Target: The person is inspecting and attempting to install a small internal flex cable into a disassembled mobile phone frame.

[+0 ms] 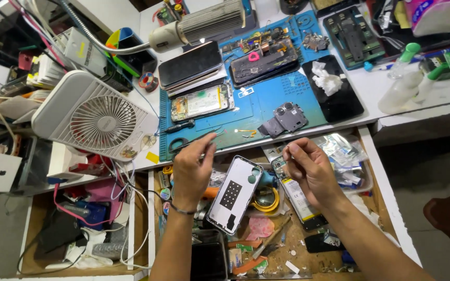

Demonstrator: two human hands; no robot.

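Head view: a blue repair mat (266, 109) is spread at frame centre, opened phones kept within reach. Below it, a phone back cover (234, 193) lies over the open drawer. Tweezers (204, 139) are pinched by the left hand (191, 169); right hand (311, 169) fingertips are pinched together, contents unclear.

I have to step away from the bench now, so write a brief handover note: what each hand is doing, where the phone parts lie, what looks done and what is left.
Left hand: pinching tweezers at the blue mat's front edge.
Right hand: fingers pinched together, whatever they hold is too small to tell.
Phone back cover: lying inside-up over the open drawer, between the hands.
Done: opened phones lie on the mat, camera cover set aside there.
Left: back cover not yet on any phone.
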